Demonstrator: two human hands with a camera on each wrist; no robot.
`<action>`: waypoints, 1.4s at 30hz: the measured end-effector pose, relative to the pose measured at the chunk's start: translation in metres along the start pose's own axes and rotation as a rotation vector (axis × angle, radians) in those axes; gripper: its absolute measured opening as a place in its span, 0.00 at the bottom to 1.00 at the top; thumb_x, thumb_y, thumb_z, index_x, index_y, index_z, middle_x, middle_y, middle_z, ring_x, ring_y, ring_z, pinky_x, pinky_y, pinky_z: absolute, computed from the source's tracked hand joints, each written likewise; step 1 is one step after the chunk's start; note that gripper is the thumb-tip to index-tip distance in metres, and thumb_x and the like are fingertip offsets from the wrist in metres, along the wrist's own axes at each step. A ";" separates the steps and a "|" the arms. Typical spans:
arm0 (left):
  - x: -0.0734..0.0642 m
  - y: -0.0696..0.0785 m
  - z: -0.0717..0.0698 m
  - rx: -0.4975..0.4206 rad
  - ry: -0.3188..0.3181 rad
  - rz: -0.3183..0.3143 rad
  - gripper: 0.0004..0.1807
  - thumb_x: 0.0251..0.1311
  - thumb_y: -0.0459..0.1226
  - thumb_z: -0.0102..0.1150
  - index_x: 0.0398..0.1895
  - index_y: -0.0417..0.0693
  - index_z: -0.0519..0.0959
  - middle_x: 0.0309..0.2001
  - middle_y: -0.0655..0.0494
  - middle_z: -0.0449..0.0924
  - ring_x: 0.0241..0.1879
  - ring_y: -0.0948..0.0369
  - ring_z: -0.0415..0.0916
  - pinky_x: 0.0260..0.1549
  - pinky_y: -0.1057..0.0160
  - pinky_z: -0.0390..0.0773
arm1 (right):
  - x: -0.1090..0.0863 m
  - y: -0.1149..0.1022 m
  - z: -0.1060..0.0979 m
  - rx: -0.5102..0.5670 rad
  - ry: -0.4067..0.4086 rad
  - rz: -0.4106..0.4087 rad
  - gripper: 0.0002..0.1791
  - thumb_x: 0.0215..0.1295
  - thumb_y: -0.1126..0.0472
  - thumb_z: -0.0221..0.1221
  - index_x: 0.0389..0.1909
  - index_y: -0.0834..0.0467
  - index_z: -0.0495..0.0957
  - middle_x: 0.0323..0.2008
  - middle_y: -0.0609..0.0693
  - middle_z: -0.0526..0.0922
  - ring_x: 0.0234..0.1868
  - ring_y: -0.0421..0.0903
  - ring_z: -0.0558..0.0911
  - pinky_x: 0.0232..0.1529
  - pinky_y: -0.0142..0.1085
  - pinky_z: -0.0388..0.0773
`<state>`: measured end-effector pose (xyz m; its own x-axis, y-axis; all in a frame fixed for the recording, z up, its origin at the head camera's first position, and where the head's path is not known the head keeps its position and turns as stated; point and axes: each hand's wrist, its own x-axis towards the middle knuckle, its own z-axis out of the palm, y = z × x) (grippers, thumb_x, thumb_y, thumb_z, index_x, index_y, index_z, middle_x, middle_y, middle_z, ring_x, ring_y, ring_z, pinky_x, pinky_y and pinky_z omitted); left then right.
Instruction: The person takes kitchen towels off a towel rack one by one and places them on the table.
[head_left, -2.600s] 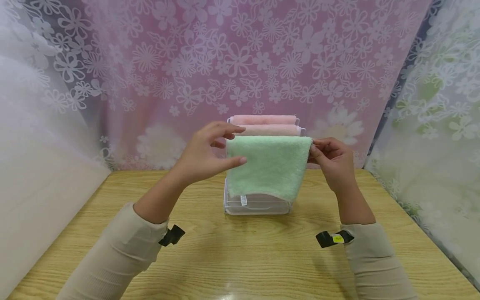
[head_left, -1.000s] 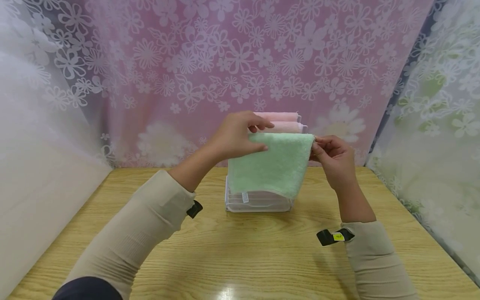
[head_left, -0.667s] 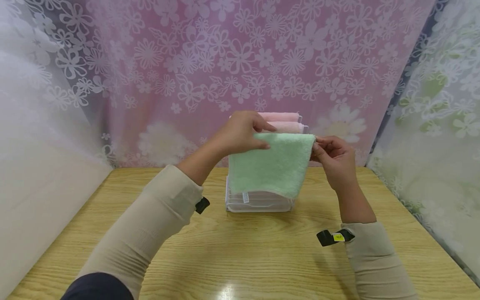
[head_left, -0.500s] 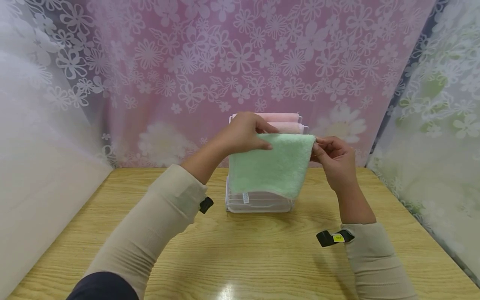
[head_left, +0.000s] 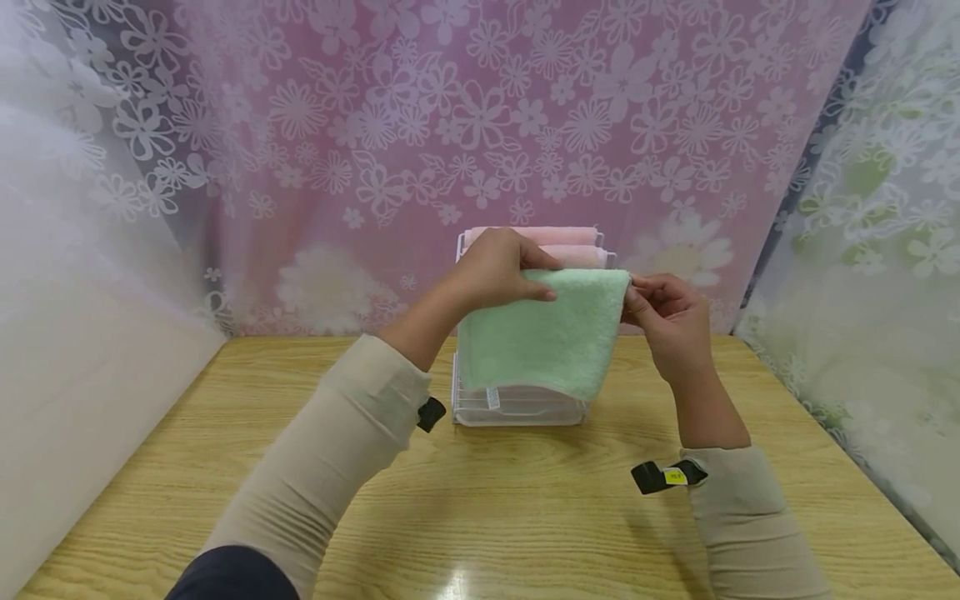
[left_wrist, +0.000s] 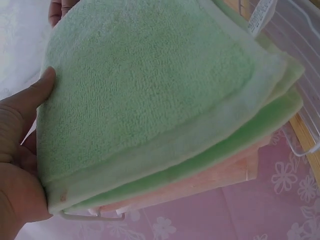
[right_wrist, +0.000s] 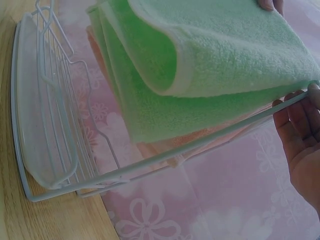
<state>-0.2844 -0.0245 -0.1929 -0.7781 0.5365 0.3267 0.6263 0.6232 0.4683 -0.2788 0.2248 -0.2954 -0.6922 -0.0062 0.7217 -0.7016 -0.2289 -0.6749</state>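
A light green towel hangs folded over the front bar of a small white wire towel rack. My left hand straddles the towel's top fold, thumb on the front face and fingers reaching behind. Its thumb touches the cloth in the left wrist view, with a visible gap between thumb and forefinger from above. My right hand pinches the bar's right end beside the towel's top corner; the right wrist view shows the white bar running into its fingertips. Part of the left hand's fingers is hidden.
Two more towels, peach and pink, hang on bars behind the green one. A clear tray forms the rack's base on the wooden table. Flowered pink curtain hangs behind; pale sheets flank both sides.
From the towel's left edge, my left hand has moved right along its top fold, covering its upper left part. The right hand keeps its hold at the bar's end.
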 end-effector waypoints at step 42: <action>-0.003 0.009 -0.017 -0.240 0.109 0.014 0.08 0.55 0.34 0.71 0.40 0.45 0.88 0.38 0.57 0.87 0.36 0.64 0.80 0.31 0.67 0.76 | -0.002 0.001 0.000 0.001 -0.009 -0.023 0.08 0.65 0.78 0.55 0.43 0.72 0.79 0.34 0.54 0.85 0.29 0.45 0.84 0.34 0.35 0.83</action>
<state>-0.2771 -0.0302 -0.1755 -0.7784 0.4712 0.4148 0.6176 0.4562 0.6407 -0.2783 0.2244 -0.2977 -0.6744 -0.0102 0.7383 -0.7171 -0.2295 -0.6581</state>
